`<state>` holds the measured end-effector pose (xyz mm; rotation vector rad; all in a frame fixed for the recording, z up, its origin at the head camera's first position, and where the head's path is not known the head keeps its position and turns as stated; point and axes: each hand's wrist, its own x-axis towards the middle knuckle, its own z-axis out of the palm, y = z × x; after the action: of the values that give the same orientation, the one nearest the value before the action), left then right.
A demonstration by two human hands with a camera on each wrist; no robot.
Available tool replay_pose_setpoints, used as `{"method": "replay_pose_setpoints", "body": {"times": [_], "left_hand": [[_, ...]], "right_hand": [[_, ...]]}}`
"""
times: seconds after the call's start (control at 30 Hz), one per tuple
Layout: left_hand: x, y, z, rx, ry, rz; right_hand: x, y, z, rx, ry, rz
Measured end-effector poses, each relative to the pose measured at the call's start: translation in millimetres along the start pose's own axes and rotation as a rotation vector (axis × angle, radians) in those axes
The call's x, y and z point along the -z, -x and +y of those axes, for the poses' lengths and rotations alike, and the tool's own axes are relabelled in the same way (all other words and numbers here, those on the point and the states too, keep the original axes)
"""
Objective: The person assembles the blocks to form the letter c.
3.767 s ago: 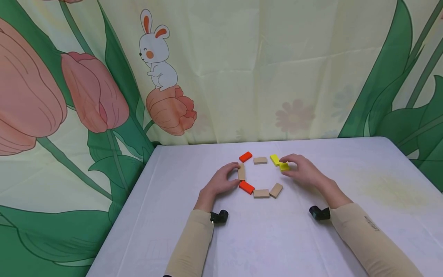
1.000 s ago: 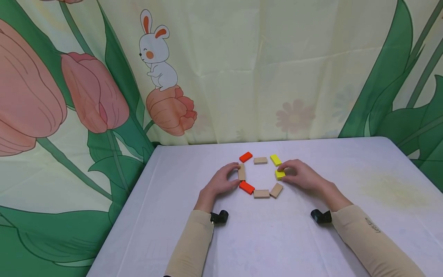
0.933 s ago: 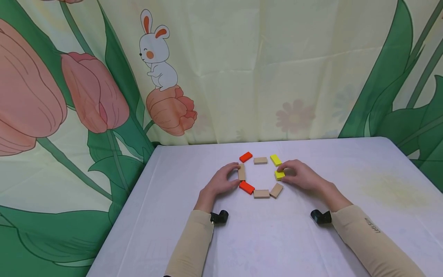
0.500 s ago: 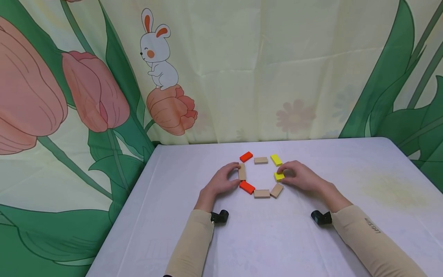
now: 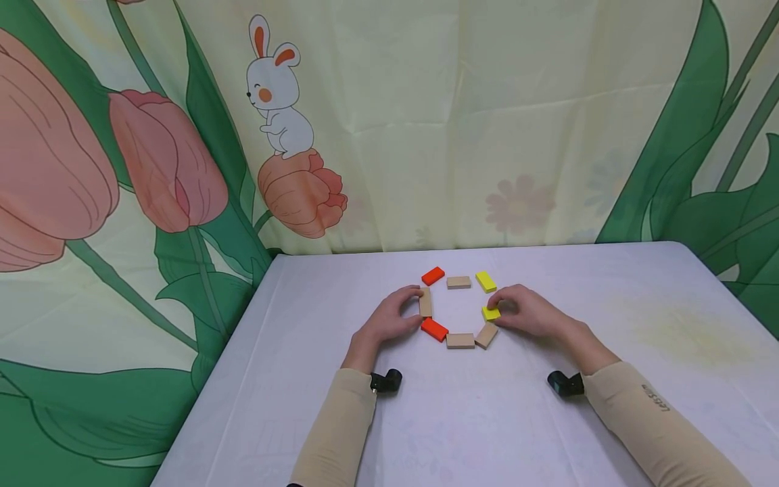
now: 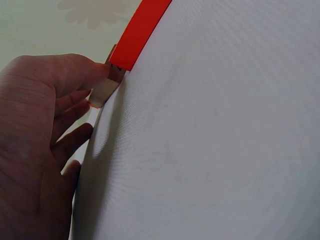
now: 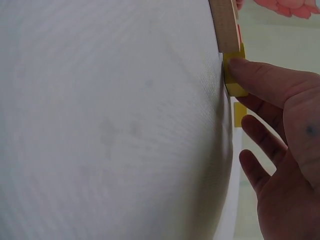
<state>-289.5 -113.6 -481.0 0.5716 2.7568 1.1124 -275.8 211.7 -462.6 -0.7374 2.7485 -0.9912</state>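
Note:
Flat wooden blocks form a rough ring on the table. My left hand (image 5: 389,318) holds the tan block (image 5: 425,303) on the ring's left side, thumb at its near end and fingers at its far end. Opposite, my right hand (image 5: 528,311) pinches a yellow block (image 5: 489,314); in the right wrist view the thumb lies on this yellow block (image 7: 234,87), right by the end of a tan block (image 7: 225,25). A red block (image 6: 140,35) meets the left-held block's near end. Part of the right-held block is hidden by fingers.
Around the ring also lie a far red block (image 5: 433,276), a back tan block (image 5: 459,283), another yellow block (image 5: 485,281) and a front tan block (image 5: 460,341). A white cloth covers the table (image 5: 462,419); a printed curtain (image 5: 402,135) hangs behind it.
My right hand has drawn the yellow block toward me, away from the other yellow block and up to the front-right tan block. My left hand stays in place.

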Motion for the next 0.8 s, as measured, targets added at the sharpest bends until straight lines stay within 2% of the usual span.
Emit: {"method": "replay_pose_setpoints", "body": {"times": [0.17,0.43,0.8], "left_hand": [[0.4,-0.4,-0.1,-0.005,0.002,-0.004],[0.8,-1.6,-2.8,-0.059,-0.006,-0.002],[0.6,-1.2,-4.0,-0.074,-0.011,-0.005]], "right_hand": [[1.5,-0.8,-0.6,0.002,0.012,-0.011],[2.3,-1.6,-1.7,0.015,0.019,-0.015],[0.4,-2.5,0.6,0.008,0.022,-0.013]]}}
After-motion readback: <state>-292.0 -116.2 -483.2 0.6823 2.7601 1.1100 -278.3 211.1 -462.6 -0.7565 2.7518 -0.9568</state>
